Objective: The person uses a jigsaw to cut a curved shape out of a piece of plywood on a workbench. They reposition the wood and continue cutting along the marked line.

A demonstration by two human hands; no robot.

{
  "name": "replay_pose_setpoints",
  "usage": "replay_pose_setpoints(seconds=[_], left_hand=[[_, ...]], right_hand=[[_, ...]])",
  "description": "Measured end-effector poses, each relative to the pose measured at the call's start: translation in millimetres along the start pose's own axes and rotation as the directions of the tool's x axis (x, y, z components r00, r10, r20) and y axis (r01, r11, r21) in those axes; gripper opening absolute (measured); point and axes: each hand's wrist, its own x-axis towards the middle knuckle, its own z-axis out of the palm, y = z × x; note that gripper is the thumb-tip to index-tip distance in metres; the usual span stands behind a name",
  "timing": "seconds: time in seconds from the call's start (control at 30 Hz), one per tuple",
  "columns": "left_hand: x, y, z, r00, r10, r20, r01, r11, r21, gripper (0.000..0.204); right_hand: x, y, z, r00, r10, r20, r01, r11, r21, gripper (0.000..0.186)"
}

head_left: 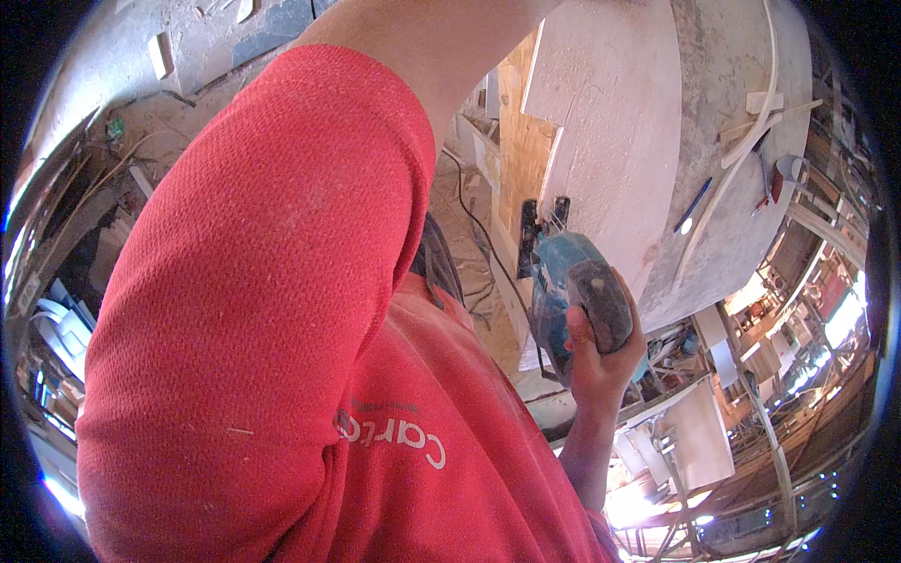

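Note:
My right hand (608, 352) is wrapped round the body of a blue and black jigsaw (563, 272), thumb on the near side. The jigsaw's black base plate (528, 239) sits at the left edge of a pale, whitish board (610, 103), close below a stepped cut in that edge. Bits of dust lie over the board. My left arm (432, 47), in a red sleeve, reaches across the upper part of the view and leaves it at the top, so that hand is out of sight.
Yellowish wood (526, 80) shows beside the board's cut edge. A dark cord (483, 225) runs down past the jigsaw's left. On the right lie a long curved wood strip (727, 192), a blue pen or pencil (693, 205) and a red-handled tool (777, 183). Timber and offcuts (694, 436) clutter the lower right.

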Motion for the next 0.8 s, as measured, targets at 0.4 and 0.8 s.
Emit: replay_pose_setpoints(seconds=[0.4,0.8], left_hand=[[5,-1,-2,0.998,-0.031,0.059,0.03,0.999,0.013,0.091],[1,-2,-3,0.998,-0.025,0.05,0.024,1.0,0.009,0.09]], right_hand=[[3,-3,3,1.0,-0.001,-0.012,0.001,1.0,0.014,0.069],[7,-7,4,1.0,-0.014,-0.011,0.014,1.0,0.01,0.067]])
